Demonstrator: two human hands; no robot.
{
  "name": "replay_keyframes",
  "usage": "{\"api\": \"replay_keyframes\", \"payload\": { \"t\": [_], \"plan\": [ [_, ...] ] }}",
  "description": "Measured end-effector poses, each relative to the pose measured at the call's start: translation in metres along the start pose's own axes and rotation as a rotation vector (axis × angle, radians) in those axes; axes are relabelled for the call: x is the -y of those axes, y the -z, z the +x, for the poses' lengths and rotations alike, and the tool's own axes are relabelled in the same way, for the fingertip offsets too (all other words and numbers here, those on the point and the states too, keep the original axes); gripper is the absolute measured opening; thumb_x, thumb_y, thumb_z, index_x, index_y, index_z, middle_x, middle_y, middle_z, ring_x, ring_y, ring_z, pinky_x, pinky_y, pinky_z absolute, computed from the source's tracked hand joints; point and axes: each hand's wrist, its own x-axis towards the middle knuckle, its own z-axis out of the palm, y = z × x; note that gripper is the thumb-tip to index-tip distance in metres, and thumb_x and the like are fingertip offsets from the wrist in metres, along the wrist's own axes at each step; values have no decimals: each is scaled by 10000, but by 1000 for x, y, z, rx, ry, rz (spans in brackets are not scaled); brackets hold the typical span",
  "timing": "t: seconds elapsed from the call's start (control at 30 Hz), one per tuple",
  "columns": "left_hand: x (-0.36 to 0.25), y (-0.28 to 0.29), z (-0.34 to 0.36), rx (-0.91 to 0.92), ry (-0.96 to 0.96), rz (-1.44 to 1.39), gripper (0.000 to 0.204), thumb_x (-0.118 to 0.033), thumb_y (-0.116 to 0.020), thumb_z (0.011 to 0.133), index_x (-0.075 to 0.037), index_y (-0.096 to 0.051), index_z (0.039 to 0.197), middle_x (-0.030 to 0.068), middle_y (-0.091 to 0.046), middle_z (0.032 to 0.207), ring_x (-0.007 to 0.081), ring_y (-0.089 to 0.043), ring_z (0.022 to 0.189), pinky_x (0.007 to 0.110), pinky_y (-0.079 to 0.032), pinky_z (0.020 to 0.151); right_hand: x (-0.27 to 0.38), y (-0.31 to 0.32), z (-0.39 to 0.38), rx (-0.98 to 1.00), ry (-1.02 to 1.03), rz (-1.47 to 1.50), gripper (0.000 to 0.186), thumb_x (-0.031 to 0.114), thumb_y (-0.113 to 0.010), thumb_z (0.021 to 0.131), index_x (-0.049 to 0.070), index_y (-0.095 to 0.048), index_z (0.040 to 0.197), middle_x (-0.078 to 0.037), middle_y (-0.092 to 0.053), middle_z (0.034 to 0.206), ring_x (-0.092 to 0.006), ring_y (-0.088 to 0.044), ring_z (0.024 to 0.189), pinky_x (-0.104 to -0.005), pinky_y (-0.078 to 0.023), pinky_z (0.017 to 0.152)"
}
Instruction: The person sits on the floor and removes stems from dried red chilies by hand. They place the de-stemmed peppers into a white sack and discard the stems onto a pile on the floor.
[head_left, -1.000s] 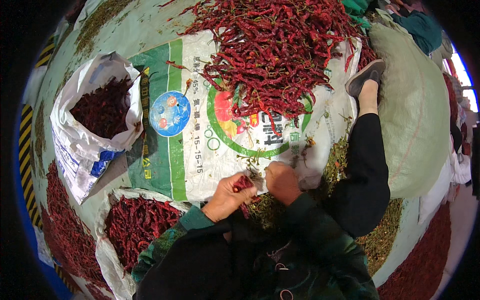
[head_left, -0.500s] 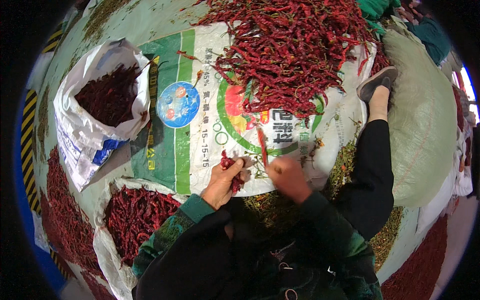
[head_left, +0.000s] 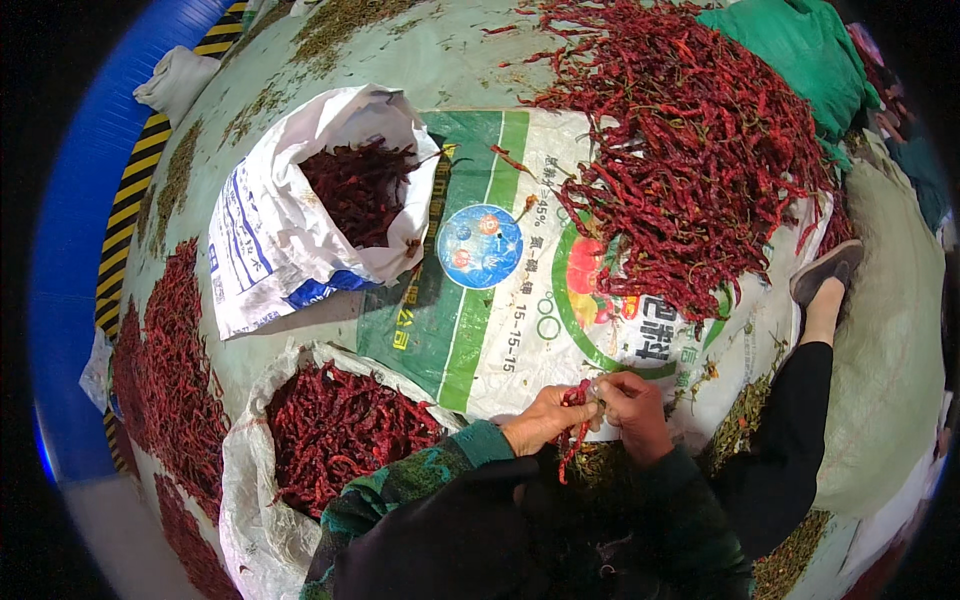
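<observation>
My left hand [head_left: 545,420] holds a small bunch of dried red chillies [head_left: 572,438], some dangling below it. My right hand [head_left: 635,410] pinches at the bunch's upper end, its fingertips touching the left's; what is between them is too small to make out. Both are over a printed white-and-green woven sack [head_left: 478,355] lying flat, with a big heap of red chillies [head_left: 680,150] on its far part. Under and beside my hands lie loose dry stems [head_left: 740,430].
An upright white bag [head_left: 250,250] of darker chillies and an open sack [head_left: 350,430] of red ones stand left. More chillies [head_left: 180,360] cover the floor beyond. My outstretched leg [head_left: 800,420] rests against a full pale sack [head_left: 880,380]; green cloth [head_left: 790,60] lies behind.
The view has swung left, shifting the scene rightward. My right hand has moved from a single upright chilli in to meet the bunch in my left hand.
</observation>
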Motion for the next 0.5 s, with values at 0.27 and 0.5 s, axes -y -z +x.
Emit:
{"api": "replay_keyframes", "payload": {
  "t": [0.27, 0.5],
  "plan": [
    [-14, -5, -3, 132, -274, 342, 107, -115, -569, 890, -17, -607, 911, -9, -559, 701, 48, -489, 654, 225, -409, 582, 4, 2, -1, 37, -240, 382, 135, 140, -599, 859, 11, -592, 899, -5, -563, 694, -82, -497, 539, -218, -388, 491],
    [-24, -7, -2, 19, -80, 23, 139, -138, -578, 876, -7, -601, 912, 28, -552, 681, 80, -495, 596, 224, -406, 553, 0, 35, -11, 86, -330, 408, 141, 148, -566, 879, 14, -567, 922, -18, -517, 716, -78, -395, 507, -231, -314, 435]
  ]
}}
